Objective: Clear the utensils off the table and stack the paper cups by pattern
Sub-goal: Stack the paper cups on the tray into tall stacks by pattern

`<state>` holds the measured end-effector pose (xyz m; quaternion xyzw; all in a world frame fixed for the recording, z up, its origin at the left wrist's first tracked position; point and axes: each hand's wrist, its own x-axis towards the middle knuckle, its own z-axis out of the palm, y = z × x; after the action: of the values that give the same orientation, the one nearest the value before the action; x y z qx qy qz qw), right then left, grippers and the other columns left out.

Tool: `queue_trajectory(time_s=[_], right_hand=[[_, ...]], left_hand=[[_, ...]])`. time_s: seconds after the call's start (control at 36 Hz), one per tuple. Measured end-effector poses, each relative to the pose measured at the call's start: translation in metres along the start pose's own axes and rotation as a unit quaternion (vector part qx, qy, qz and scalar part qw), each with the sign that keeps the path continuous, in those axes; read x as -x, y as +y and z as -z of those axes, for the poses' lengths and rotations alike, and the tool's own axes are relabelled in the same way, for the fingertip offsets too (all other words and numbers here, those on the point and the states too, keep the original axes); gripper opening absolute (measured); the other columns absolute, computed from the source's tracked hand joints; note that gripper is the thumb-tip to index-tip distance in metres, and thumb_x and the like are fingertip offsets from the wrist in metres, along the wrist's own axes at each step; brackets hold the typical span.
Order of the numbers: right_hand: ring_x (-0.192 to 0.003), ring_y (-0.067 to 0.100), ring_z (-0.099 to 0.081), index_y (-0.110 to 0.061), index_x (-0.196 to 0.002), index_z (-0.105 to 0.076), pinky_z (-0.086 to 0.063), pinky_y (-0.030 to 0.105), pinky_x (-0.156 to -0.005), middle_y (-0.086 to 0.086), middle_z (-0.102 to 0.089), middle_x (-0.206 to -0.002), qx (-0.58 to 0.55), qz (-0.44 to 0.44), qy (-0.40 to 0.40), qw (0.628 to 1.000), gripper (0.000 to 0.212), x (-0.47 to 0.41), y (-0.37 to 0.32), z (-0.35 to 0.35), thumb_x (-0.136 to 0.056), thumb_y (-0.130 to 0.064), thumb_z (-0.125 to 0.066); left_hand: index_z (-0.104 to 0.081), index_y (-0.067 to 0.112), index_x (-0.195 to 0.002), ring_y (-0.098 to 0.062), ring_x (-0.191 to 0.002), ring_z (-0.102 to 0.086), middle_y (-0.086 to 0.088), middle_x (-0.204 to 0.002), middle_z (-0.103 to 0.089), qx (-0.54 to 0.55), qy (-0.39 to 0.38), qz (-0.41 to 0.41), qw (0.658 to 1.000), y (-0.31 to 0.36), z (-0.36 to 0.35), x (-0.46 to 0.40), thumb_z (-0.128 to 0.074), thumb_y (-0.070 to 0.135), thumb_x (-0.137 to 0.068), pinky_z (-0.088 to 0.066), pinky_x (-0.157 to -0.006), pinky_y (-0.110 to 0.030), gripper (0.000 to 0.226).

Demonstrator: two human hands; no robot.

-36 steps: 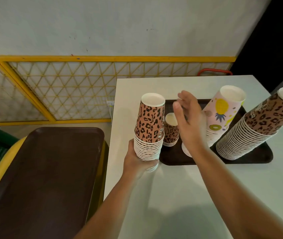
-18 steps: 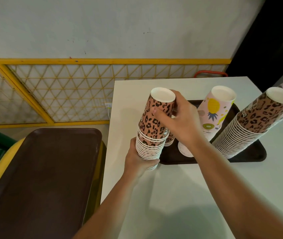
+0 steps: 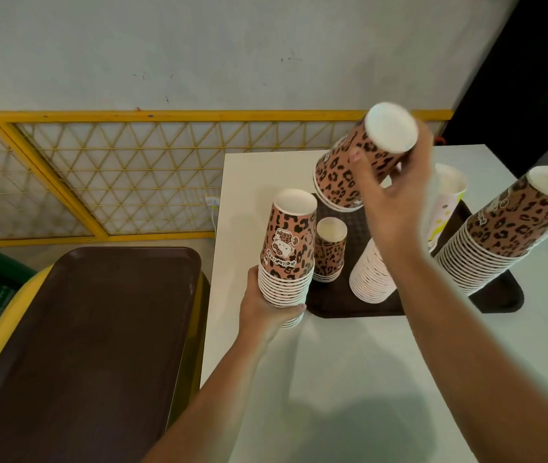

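here the right hand (image 3: 396,198) grips a few nested leopard cups (image 3: 356,165) above the tray (image 3: 366,305), bases tilted up toward the right. the left hand (image 3: 266,307) curls its fingers round an upright, upside-down leopard stack (image 3: 287,259) at the bench (image 3: 349,379) edge.

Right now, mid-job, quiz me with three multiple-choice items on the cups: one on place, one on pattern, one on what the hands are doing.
1. Where does the short leopard stack stand?
A. on the brown tray on the table
B. on the floor
C. on the brown tray to the left

2. What pattern is on the cups in the right hand?
A. fruit
B. leopard
C. plain white

3. What is the left hand doing?
A. lying flat on the table
B. hanging idle
C. gripping a leopard stack near its base

Answers: 1 A, it sits on the tray beside the pale stack. 2 B, the lifted cups show brown with black spots. 3 C, its fingers wrap the held stack.
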<state>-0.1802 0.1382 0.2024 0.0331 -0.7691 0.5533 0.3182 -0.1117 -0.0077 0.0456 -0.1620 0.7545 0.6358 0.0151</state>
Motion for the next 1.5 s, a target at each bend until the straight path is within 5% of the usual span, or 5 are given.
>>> queue_trajectory(time_s=[0.44, 0.72, 1.03, 1.17, 1.5], right_hand=[[-0.130, 0.016, -0.043, -0.010, -0.139, -0.035, -0.035, 0.032, -0.109, 0.004, -0.048, -0.139, 0.101, -0.067, -0.118, 0.986, 0.064, 0.042, 0.069, -0.023, -0.085, -0.028, -0.065], [-0.105, -0.002, -0.054, -0.022, -0.127, -0.049, -0.044, 0.008, -0.087, -0.015, -0.058, -0.112, 0.039, -0.037, -0.277, 0.959, 0.058, 0.045, 0.012, -0.018, -0.076, -0.040, -0.071], [-0.104, 0.006, -0.060, -0.017, -0.123, -0.051, -0.050, 0.018, -0.085, -0.006, -0.064, -0.110, 0.010, -0.046, -0.221, 0.974, 0.050, 0.038, -0.002, -0.011, -0.080, -0.032, -0.070], [-0.097, 0.002, -0.059, -0.017, -0.123, -0.052, -0.044, 0.002, -0.074, -0.008, -0.063, -0.106, 0.021, -0.030, -0.183, 0.982, 0.048, 0.028, -0.009, -0.007, -0.081, -0.035, -0.068], [-0.107, 0.015, -0.057, -0.005, -0.121, -0.047, -0.048, 0.032, -0.092, 0.004, -0.060, -0.113, -0.001, 0.018, 0.010, 1.000, 0.058, -0.012, -0.015, 0.006, -0.080, -0.043, -0.060]], left_hand=[[-0.042, 0.028, -0.117, -0.015, -0.104, -0.058, 0.013, -0.106, -0.059, 0.025, -0.014, 0.001, 1.000, 0.005, 0.000, -0.005, -0.089, 0.002, -0.051, -0.053, -0.081, -0.032, 0.086], [-0.045, 0.030, -0.117, -0.012, -0.103, -0.061, 0.010, -0.109, -0.063, 0.040, -0.014, -0.010, 0.999, 0.009, -0.004, 0.000, -0.086, 0.021, -0.038, -0.056, -0.082, -0.037, 0.089], [-0.047, 0.038, -0.109, -0.010, -0.102, -0.062, 0.014, -0.106, -0.064, 0.037, -0.014, -0.021, 0.999, 0.010, -0.003, 0.005, -0.085, 0.023, -0.038, -0.055, -0.086, -0.040, 0.082], [-0.046, 0.034, -0.114, -0.013, -0.103, -0.062, 0.013, -0.107, -0.064, 0.030, -0.016, -0.018, 0.999, 0.013, -0.004, 0.004, -0.085, 0.019, -0.042, -0.055, -0.082, -0.037, 0.083], [-0.043, 0.032, -0.118, -0.013, -0.102, -0.060, 0.012, -0.108, -0.061, 0.023, 0.008, -0.005, 1.000, 0.009, 0.002, -0.003, -0.089, 0.002, -0.052, -0.053, -0.078, -0.027, 0.086]])
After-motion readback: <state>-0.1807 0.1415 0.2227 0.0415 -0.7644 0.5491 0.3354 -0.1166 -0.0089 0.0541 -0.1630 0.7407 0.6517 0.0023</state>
